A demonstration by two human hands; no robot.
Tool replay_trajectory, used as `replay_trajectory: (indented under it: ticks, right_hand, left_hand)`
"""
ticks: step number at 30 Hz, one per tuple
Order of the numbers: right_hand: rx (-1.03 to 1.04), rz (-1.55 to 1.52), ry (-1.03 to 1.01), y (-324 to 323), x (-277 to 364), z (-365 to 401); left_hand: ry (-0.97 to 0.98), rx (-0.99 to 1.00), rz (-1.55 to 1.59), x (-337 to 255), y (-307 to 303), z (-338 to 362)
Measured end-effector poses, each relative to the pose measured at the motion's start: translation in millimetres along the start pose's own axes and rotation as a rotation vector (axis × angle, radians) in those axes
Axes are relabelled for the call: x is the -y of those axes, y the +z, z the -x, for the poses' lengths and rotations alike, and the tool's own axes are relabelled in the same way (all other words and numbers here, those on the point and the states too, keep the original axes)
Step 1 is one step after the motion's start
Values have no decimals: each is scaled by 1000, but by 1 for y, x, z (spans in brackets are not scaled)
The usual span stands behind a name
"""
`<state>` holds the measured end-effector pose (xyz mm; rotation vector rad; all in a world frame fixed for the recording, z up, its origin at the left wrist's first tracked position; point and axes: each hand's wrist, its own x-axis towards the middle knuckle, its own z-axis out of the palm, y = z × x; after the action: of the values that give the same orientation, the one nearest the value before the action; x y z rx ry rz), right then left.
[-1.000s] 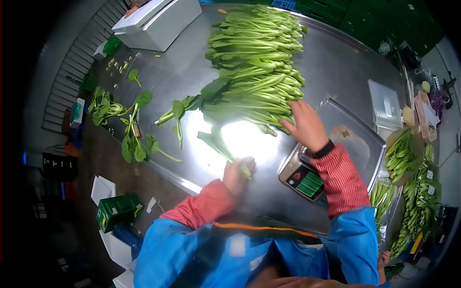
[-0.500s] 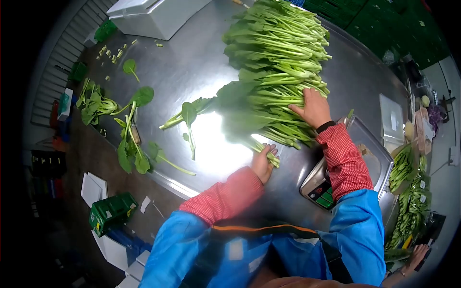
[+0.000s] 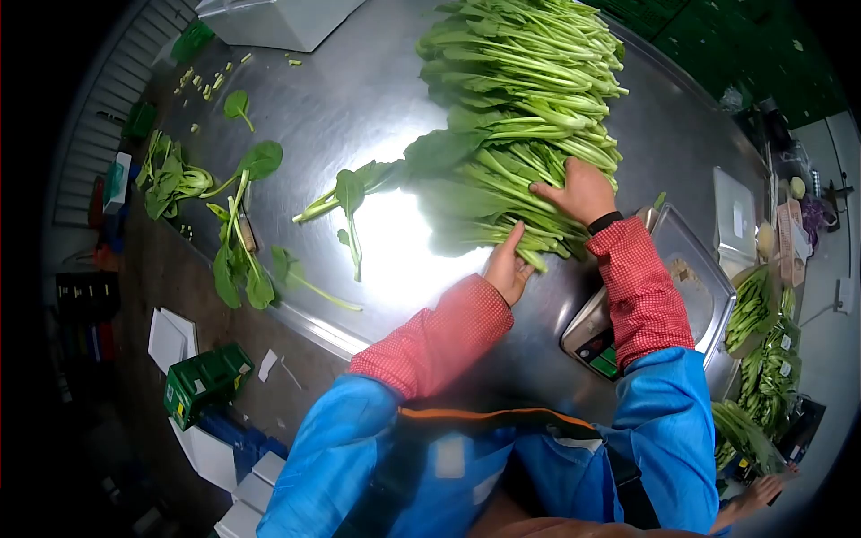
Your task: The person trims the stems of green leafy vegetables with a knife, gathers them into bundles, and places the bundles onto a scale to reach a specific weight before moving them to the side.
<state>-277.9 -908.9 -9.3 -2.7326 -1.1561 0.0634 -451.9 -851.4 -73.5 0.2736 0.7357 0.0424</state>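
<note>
A long row of leafy greens [image 3: 529, 108] with pale green stalks lies on the steel table [image 3: 359, 108], stalk ends toward the right. My right hand [image 3: 587, 193] rests over the near part of the row, thumb and fingers closed around stalks. At the near edge, my left hand [image 3: 509, 267] has stalks between its raised thumb and its fingers; part of its grip is hidden. Beside my right forearm stands a scale [image 3: 594, 341] with a metal tray [image 3: 717, 309] on top, partly covered by my sleeve.
Loose leaves and stalks [image 3: 350, 202] lie to the left, with a handled tool [image 3: 247, 231] among them. A white foam box [image 3: 278, 22] stands at the back. Another person's hand [image 3: 762, 491] is at lower right, near bagged greens [image 3: 767, 377]. Green crates [image 3: 206, 381] stand below left.
My left hand has moved up with a small bunch of stalks, against the row's near edge. My right hand has shifted slightly. The other person's hand has moved lower.
</note>
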Motion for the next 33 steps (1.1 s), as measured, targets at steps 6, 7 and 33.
replay_trajectory:
  ticks: [6,7,33]
  right_hand:
    - [-111,-82,-8,10,-5,-8]
    - [-78,-63,11,10,-5,-9]
    - [-148,-351,128,42,41,119]
  left_hand:
    - [46,6,-9,3,16,-12]
    - [43,-14,-6,2,18,-11]
    - [175,58,-301,-44,-73,92]
